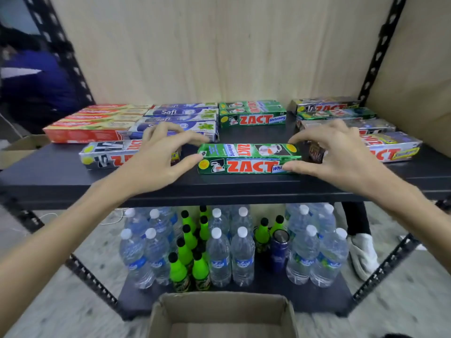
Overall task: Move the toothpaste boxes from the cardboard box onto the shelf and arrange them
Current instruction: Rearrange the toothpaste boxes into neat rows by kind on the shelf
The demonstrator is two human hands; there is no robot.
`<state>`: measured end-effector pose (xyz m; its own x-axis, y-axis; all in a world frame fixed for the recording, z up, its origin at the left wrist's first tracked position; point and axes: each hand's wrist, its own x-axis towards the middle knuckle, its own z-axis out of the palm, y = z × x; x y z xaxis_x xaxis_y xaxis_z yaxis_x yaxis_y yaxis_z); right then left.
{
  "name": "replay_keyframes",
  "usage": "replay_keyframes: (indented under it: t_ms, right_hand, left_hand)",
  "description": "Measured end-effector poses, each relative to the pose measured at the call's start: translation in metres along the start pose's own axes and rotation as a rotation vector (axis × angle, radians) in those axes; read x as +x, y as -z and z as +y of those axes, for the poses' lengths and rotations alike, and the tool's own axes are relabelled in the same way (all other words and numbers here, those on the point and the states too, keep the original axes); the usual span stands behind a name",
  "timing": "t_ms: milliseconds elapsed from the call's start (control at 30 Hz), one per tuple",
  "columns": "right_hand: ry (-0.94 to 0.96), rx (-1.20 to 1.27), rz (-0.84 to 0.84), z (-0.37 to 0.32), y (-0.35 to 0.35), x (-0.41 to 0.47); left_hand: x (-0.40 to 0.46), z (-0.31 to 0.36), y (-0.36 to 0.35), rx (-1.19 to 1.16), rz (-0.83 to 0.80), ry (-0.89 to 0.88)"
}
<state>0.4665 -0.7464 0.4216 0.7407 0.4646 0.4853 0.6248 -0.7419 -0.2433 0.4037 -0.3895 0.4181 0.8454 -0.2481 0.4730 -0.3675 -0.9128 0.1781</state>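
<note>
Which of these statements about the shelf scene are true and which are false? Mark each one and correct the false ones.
1. Both hands hold the ends of a green Zact box. True: left hand, right hand.
2. That box lies on the lower shelf. False: it lies on the upper shelf.
3. Water bottles stand on the lower shelf. True.
4. The red boxes are stacked at the right end. False: they are at the left end.
5. The Safi boxes are green. False: they are blue.
</note>
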Motion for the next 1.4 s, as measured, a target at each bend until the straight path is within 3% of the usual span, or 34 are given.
replay_keyframes:
  t_ms: [233, 433, 600, 767, 900, 1033, 1167, 1267, 1400]
  right_hand:
    - [-0.099, 0.27, 0.174, -0.018, -0.005, -0.05]
    - [-0.138, 0.342, 0.271, -0.045, -0.02, -0.069]
    - [-0.232, 0.379, 0.407, -0.08, -0.044, -0.081]
    - [-0.228, 0.239, 0.462, -0.116, -0.069, -0.075]
    - [-0.184, 0.17, 0.379, -0.128, -0.078, -0.055]
    - [-0.116, 0.163, 0.213, -0.113, -0.071, -0.034]
    - [-0.13, 0.125, 0.272, -0.071, -0.036, -0.011]
    - [-0.086, 0.004, 0.167, -0.035, -0.008, 0.018]
    - [-0.043, -0.148, -0.104, 0.006, 0.015, 0.055]
  left_hand:
    - [0.003, 0.018, -0.022, 0.016, 0.196, -0.01]
    - [0.021, 0.051, -0.031, -0.034, 0.15, 0.119]
    - [0.022, 0.081, -0.038, -0.518, 0.179, 0.326]
    - [0.018, 0.092, -0.029, -0.649, 0.084, 0.345]
    - [0.02, 0.084, -0.018, -0.608, -0.093, 0.308]
    - [0.029, 0.066, -0.014, -0.283, -0.178, 0.171]
    - [0.04, 0.046, -0.012, -0.191, -0.24, 0.098]
    - [0.048, 0.041, -0.017, -0.173, -0.188, 0.074]
    - [0.063, 0.042, -0.029, -0.224, -0.121, 0.084]
